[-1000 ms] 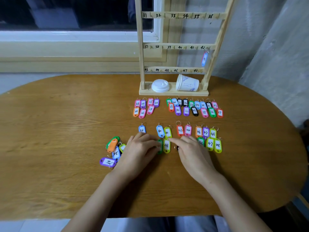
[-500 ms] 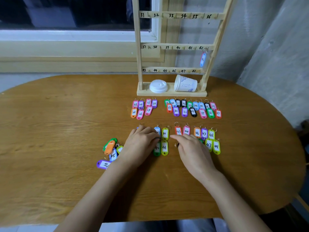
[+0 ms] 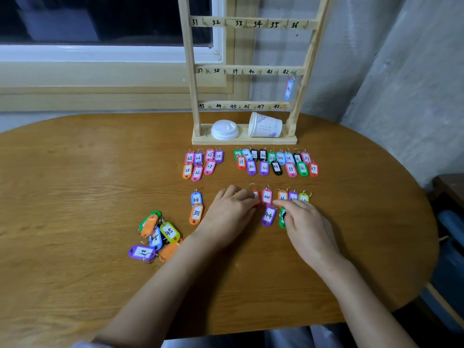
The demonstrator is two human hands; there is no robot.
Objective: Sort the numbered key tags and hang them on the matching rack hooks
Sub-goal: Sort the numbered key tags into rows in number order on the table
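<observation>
Key tags in rows on brown worktop, left hand lying on the near row, fingers loose and flat, holding nothing, right hand beside it, fingers straight, touching tags by purple 44 tag, one blue tag hanging on wooden rack under 42.

On table, rack behind sorted tag rows; loose tag pile front-left.
</observation>
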